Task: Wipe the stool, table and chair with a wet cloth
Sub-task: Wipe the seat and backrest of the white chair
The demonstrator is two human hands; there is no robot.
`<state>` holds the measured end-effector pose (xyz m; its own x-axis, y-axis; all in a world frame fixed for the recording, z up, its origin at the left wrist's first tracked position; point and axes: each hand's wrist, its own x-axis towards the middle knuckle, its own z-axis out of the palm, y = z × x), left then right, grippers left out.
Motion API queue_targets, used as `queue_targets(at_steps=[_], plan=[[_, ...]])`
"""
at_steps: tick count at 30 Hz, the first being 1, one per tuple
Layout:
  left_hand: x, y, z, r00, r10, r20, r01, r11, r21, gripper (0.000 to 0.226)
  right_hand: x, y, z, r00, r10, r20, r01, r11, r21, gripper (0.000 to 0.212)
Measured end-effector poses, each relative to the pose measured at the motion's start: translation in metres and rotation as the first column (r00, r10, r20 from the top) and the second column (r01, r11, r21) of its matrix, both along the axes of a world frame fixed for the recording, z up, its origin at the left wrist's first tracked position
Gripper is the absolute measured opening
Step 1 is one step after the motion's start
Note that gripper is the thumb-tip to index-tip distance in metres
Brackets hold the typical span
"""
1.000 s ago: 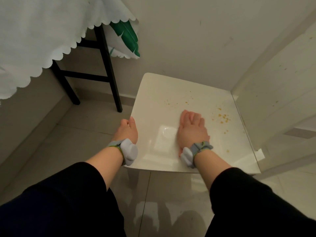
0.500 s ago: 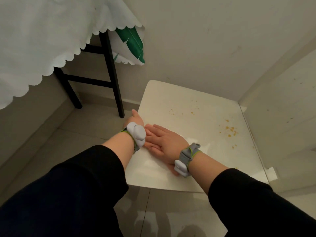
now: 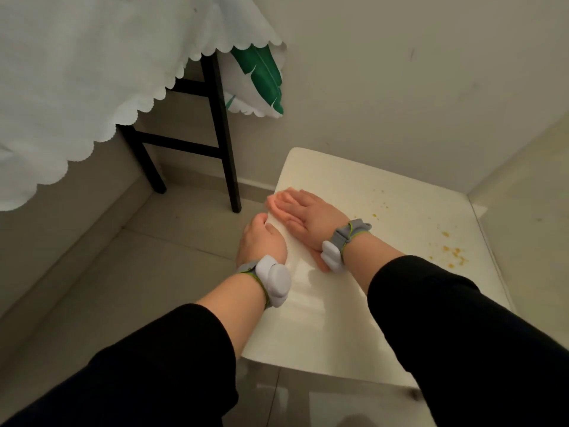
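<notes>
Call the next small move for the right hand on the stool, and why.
Probably lift the right hand over to the orange crumbs near the stool's right side and sweep them toward the left hand at the left edge. The right hand lies flat by that edge, with the crumbs scattered apart from it.
</notes>
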<state>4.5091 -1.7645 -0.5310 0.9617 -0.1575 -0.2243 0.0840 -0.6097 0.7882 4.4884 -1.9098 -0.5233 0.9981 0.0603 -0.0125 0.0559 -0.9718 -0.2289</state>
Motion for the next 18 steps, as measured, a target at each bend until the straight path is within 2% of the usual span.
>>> queue_targets(at_steps=[6, 9, 11, 14, 18], plan=[[0.001, -0.006, 0.000, 1.000, -0.017, -0.015, 0.019, 0.992, 0.121, 0.044, 0.024, -0.021, -0.002, 0.997, -0.039, 0.059, 0.039, 0.999, 0.006, 0.057], [-0.008, -0.010, 0.000, 0.997, -0.050, 0.055, 0.035, 0.971, 0.236, 0.047, 0.038, -0.029, -0.008, 0.996, -0.066, 0.068, 0.071, 0.995, -0.065, 0.053], [-0.009, -0.012, -0.001, 0.997, -0.045, 0.064, 0.027, 0.965, 0.259, 0.048, 0.042, -0.030, -0.008, 0.987, -0.157, 0.041, 0.160, 0.986, -0.054, 0.053], [-0.008, -0.013, -0.001, 0.997, -0.052, 0.053, 0.035, 0.960, 0.277, 0.049, 0.037, -0.031, -0.012, 0.982, -0.182, 0.042, 0.185, 0.977, -0.107, 0.059], [-0.009, -0.012, 0.000, 0.996, -0.077, 0.043, 0.061, 0.953, 0.296, 0.051, 0.007, -0.059, -0.012, 0.909, -0.417, -0.019, 0.414, 0.907, -0.070, 0.058]])
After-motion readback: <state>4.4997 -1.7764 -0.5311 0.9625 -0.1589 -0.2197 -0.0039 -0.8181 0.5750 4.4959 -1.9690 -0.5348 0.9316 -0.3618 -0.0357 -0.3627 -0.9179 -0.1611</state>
